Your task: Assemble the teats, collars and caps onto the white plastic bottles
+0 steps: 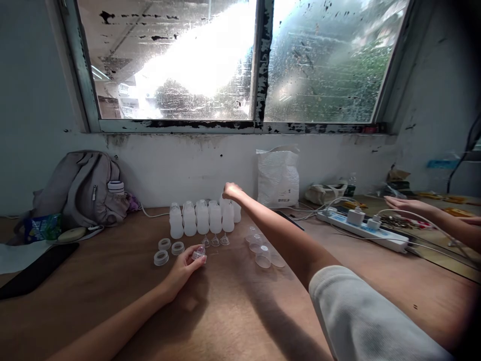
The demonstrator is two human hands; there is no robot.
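Note:
My left hand is closed around a clear bottle nipple set in a collar ring, held just above the table. Reaching far forward, my right hand has its fingers curled at the top of a white baby bottle behind the front row; the fingertips are partly hidden. Several translucent baby bottles stand upright in a row. Loose clear nipples lie in front of them. To the left are three collar rings. Several clear bottle caps sit to the right, beneath my right forearm.
A grey backpack and a black phone-like slab are on the left. A white plastic bag stands against the wall. At right lies a power strip with cables, near another person's hand.

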